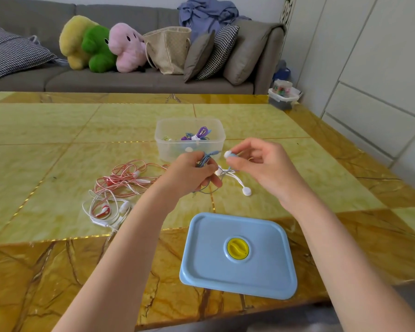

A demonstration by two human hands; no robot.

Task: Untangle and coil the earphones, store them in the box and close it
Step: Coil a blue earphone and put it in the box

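Centre of frame: left hand (pixel 192 171) grips a bunch of blue earphones (pixel 205 161) cord, fingers curled round the loops. Right hand (pixel 256 161) pinches a white earbud (pixel 228 154) at the cord's end, thumb and forefinger closed on it, other fingers loosely bent. A second white earbud (pixel 246 191) lies on the bench (pixel 58 144) just below the hands, its lead running up into the bundle.

Clear box (pixel 189 137) stands open just above the hands; purple and blue coiled sets already lie in it. Blue lid (pixel 237 257) with a yellow knob sits flat on the bench, lower centre, well apart from the box.

Left of centre: tangle of red-and-white earphones (pixel 122 185), untouched.

Step in hand, by my reading: coiling or freeing the blue set, not yet tidy, since one bud is loose on the bench.

Next move calls for drawing that trailing lead into the coil without snagging, keeping the left grip firm so the loops do not spring open, then dropping the bundle into the box. The red tangle and the lid remain to be done.
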